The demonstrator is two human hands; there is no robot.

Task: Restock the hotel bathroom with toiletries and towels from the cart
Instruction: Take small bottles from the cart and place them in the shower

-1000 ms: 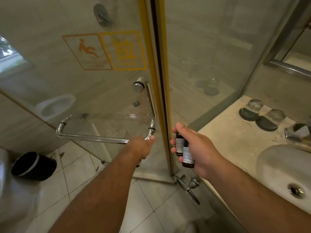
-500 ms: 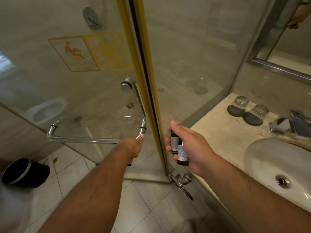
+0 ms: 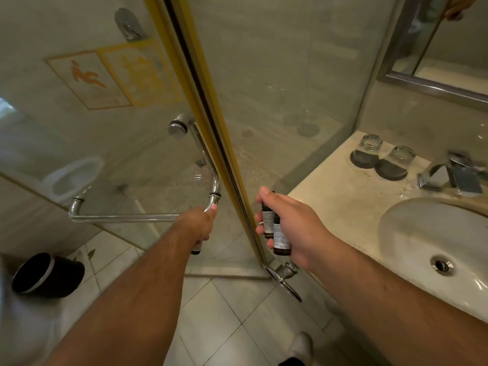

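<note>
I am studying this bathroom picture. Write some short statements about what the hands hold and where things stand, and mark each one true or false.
1. The left hand grips the chrome door handle. True.
2. The right hand holds a folded towel. False: it holds two small dark bottles.
3. Two glasses stand on dark coasters on the counter. True.
4. The black bin stands on the counter. False: it is on the tiled floor, at the left.

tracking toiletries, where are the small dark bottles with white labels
Head view: the small dark bottles with white labels are gripped in the right hand, between the yellow-edged glass door and the beige stone counter.
</note>
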